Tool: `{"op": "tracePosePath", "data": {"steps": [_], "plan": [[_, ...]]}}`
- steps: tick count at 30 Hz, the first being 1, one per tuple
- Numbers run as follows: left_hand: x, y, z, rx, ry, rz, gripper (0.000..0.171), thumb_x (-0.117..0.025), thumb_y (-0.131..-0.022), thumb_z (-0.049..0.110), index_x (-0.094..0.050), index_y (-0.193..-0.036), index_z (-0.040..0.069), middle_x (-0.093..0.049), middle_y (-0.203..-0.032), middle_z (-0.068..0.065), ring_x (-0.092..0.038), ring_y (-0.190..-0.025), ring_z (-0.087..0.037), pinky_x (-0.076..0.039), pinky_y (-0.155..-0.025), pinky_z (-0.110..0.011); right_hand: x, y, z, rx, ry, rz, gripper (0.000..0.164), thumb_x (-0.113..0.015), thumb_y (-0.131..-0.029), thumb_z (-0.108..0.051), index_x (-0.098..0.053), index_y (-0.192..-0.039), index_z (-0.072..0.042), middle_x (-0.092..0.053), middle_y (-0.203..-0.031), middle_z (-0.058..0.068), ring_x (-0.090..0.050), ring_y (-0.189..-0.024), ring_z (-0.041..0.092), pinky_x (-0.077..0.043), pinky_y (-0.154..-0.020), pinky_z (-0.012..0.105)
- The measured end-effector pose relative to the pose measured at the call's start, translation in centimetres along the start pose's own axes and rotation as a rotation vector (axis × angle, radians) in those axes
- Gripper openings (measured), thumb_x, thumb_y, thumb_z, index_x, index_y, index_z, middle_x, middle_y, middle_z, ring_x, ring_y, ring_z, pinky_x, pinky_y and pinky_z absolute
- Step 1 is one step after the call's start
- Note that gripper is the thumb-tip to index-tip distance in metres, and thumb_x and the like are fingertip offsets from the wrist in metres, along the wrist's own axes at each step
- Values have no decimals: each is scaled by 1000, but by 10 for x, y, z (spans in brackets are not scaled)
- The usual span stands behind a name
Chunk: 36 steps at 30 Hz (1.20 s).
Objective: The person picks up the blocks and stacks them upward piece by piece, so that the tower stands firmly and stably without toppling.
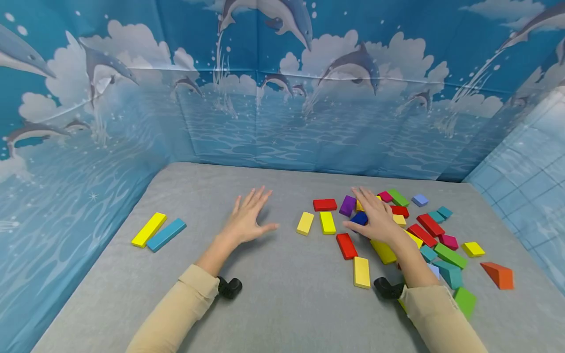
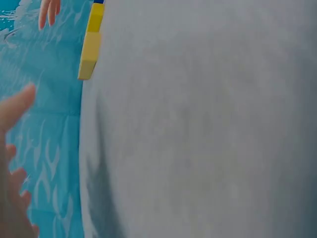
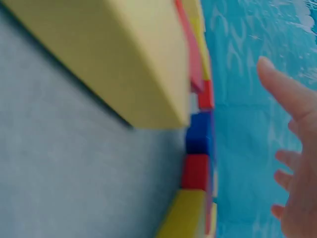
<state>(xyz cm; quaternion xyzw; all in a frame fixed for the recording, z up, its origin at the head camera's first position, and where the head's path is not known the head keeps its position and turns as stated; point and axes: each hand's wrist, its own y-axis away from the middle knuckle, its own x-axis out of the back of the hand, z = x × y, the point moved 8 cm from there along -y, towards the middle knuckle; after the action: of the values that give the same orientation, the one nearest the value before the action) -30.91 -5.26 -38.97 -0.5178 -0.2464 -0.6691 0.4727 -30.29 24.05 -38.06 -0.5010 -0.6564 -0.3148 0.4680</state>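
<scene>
My left hand (image 1: 244, 219) hovers over the grey table with its fingers spread and holds nothing. Its thumb and fingertips also show at the edge of the left wrist view. Over the block pile my right hand (image 1: 375, 215) is held with fingers extended, nothing in its grasp. Beneath and beside it lie a dark blue block (image 1: 359, 218), a purple block (image 1: 347, 205) and a long yellow block (image 1: 383, 251). Left of that hand are a red block (image 1: 324, 205), a bright yellow block (image 1: 327, 223) and a pale yellow block (image 1: 305, 223). The hand partly hides several blocks.
At the far left lie a yellow plank (image 1: 149, 230) and a blue plank (image 1: 166, 235) side by side. An orange wedge (image 1: 499, 275) sits at the far right, near a small yellow block (image 1: 474, 249). A dolphin-printed curtain (image 1: 273, 132) hangs behind the table (image 1: 282, 304).
</scene>
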Motion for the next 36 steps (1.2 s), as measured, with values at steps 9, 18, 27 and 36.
{"op": "tracePosePath", "data": {"steps": [9, 18, 27, 36], "plan": [[-28, -25, 27, -143, 257, -57, 88, -69, -76, 48, -25, -145, 18, -29, -147, -2, -22, -136, -22, -14, -109, -49, -28, -11, -16, 177, -209, -29, 82, -71, -78, -37, -28, -142, -8, -33, -142, 18, -30, -128, 36, -29, -99, 59], [-54, -40, 40, -213, 282, -160, 81, -72, -75, 41, -34, -141, 14, -38, -142, -4, -29, -132, -24, -20, -108, -46, -43, -16, -20, 191, -256, -97, 71, -70, -79, -34, -39, -136, -5, -39, -137, 16, -34, -125, 33, -29, -100, 56], [-68, -44, 42, -193, 172, -221, 76, -67, -79, 45, -35, -141, 17, -38, -142, -3, -30, -130, -22, -18, -107, -45, -48, -18, -21, 158, -181, -107, 66, -69, -80, -34, -43, -134, -6, -42, -134, 19, -36, -122, 38, -29, -97, 60], [-72, -48, 42, -172, 158, -223, 68, -66, -79, 48, -42, -136, 20, -39, -140, -1, -30, -129, -21, -17, -107, -46, -47, -17, -22, 156, -163, -97, 63, -69, -80, -33, -45, -132, -5, -45, -131, 18, -37, -120, 37, -30, -97, 59]]}}
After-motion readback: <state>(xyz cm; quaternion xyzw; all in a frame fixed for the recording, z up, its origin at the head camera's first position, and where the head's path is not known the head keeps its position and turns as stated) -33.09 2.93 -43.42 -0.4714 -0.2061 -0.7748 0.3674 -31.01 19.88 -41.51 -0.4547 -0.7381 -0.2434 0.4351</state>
